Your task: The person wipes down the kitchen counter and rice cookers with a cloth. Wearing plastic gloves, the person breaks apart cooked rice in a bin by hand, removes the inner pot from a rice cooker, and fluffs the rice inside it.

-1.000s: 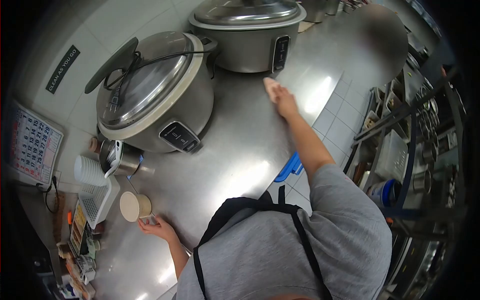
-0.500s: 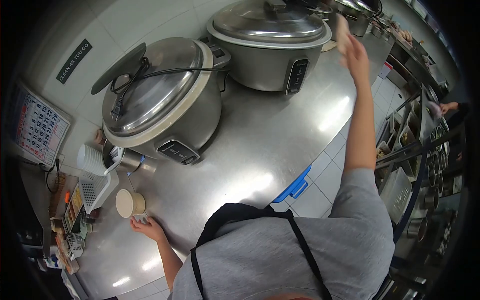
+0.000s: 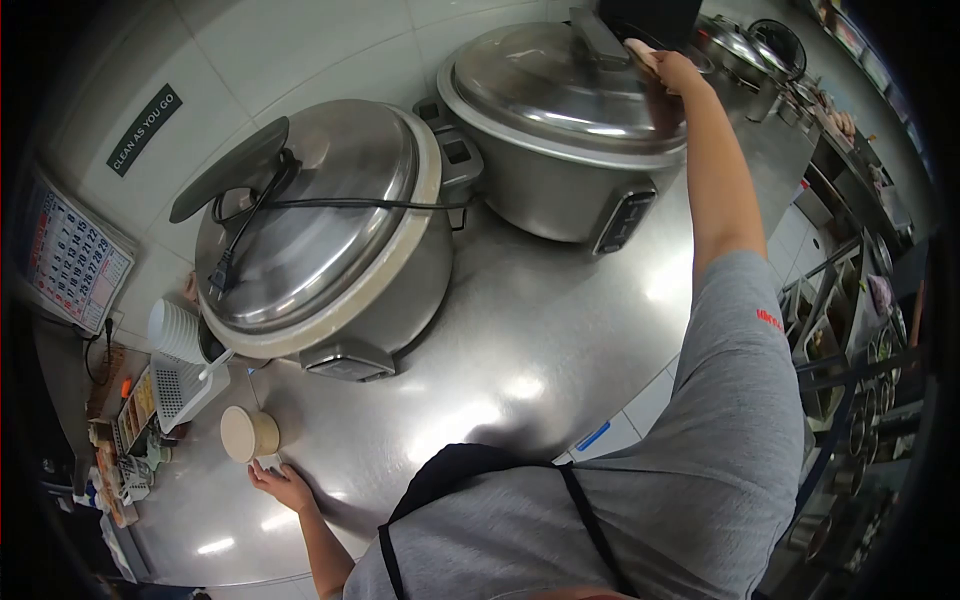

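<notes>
My right hand [image 3: 677, 73] is stretched far out over the rear rice cooker [image 3: 560, 160], its fingers closed on a pale folded cloth [image 3: 642, 52]. The cloth is at the edge of the steel lid [image 3: 545, 80], close beside the lid's grey handle [image 3: 597, 40]. Low on the left, my left hand [image 3: 284, 487] rests by a round cream tub [image 3: 250, 434], fingers apart and fingertips right at its near side. A second large rice cooker [image 3: 320, 230] stands between, lid on, with a black power cord [image 3: 340, 203] looped over its handle.
Both cookers stand on a steel counter [image 3: 480, 370] along a tiled wall. A white perforated basket [image 3: 180, 390] and stacked white cups [image 3: 175, 330] sit at the left. Metal pots [image 3: 735, 50] stand farther back right. Shelving with food pans [image 3: 820, 320] lies across the aisle.
My right hand has moved left onto the rear cooker's lid with the cloth. My left hand stays beside the tub. The view has shifted slightly.
</notes>
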Demonstrator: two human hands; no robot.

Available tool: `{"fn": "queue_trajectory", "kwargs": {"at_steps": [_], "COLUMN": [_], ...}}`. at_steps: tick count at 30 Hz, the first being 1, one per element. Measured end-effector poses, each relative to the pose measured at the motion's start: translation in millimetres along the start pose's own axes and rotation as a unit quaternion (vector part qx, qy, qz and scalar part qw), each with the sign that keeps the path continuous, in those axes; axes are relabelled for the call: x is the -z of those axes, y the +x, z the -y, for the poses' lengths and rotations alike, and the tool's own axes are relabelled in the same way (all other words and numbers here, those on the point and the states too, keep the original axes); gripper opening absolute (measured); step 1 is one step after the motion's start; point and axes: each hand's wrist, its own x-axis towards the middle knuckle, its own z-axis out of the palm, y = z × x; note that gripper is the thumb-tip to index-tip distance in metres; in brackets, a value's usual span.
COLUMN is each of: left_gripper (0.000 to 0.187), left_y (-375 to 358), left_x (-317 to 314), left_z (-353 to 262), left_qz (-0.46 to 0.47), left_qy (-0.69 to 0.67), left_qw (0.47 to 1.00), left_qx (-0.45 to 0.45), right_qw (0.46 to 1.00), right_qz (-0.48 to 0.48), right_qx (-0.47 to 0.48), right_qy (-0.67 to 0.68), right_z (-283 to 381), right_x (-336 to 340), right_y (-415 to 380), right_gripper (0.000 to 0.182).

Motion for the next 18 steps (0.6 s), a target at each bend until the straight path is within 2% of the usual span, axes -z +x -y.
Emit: {"fn": "queue_trajectory", "kwargs": {"at_steps": [3, 4, 5, 6, 9, 11, 14, 16, 18], "left_gripper": [0.056, 0.054, 0.054, 0.053, 0.052, 0.051, 0.051, 0.050, 0.050], "left_y": [0.1, 0.6, 0.6, 1.5, 1.3, 1.2, 1.1, 1.0, 3.1], "left_x": [-5.4, -6.5, -7.1, -6.5, -6.3, -7.4, -8.1, -8.2, -7.6], "left_z": [10.0, 9.9, 8.3, 5.9, 1.4, 5.2, 5.5, 7.1, 7.1], "left_qz": [-0.001, -0.001, 0.000, 0.008, 0.014, 0.016, 0.018, 0.024, 0.024], "left_qy": [0.029, 0.016, 0.018, 0.037, 0.056, 0.067, 0.052, 0.063, 0.074], "left_qw": [0.999, 1.000, 0.999, 0.999, 0.998, 0.998, 0.998, 0.998, 0.997], "left_qx": [0.015, 0.023, 0.028, 0.023, 0.020, 0.014, 0.019, 0.016, 0.012], "right_qw": [0.993, 0.997, 0.995, 0.990, 0.985, 0.982, 0.963, 0.959, 0.920], "right_qz": [0.050, 0.073, 0.086, 0.096, 0.128, 0.137, 0.194, 0.209, 0.302], "right_qx": [-0.015, -0.022, -0.051, -0.081, -0.116, -0.043, 0.020, 0.025, 0.077], "right_qy": [-0.102, -0.026, 0.021, 0.067, 0.022, 0.119, 0.185, 0.191, 0.237], "right_z": [-12.4, -42.7, -35.9, -28.1, -11.9, 8.0, 53.0, 49.8, 43.5], "right_x": [-3.5, -16.6, -15.9, -14.6, -20.0, -18.2, -4.9, 10.1, 25.1], "right_y": [50.8, 81.1, 84.1, 86.2, 101.8, 101.4, 80.4, 64.5, 43.1], "right_gripper": [0.036, 0.026, 0.028, 0.037, 0.054, 0.047, 0.033, 0.032, 0.039]}}
